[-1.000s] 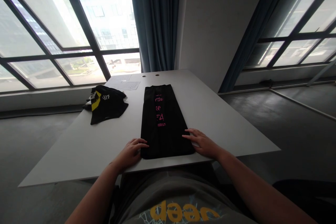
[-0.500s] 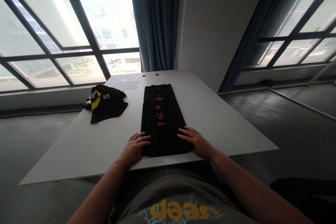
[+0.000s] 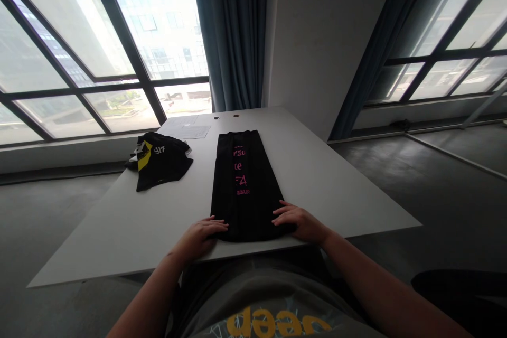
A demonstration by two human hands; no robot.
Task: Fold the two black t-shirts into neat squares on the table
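Observation:
A black T-shirt [image 3: 253, 169], folded into a long strip with pink lettering down its middle, lies flat on the white table [image 3: 340, 190]. At its near left corner is my left hand [image 3: 202, 235], fingers close together over the cloth and thumb hidden beneath. The near right corner is in my right hand [image 3: 299, 222], its fingers bent over the edge and its thumb also out of sight. The shirt's near edge looks slightly rounded and lies close to the table's front edge.
Another black garment [image 3: 164, 161] with yellow and white markings lies bunched at the table's left edge. Behind it are sheets of paper [image 3: 194, 131]. Two round holes are at the table's far end, before a blue curtain [image 3: 237, 37] and a pillar [image 3: 317, 37].
Both hands have slid a little toward me along the shirt's sides to its near corners. Their fingers, spread before, are now closer together. The view has tilted slightly.

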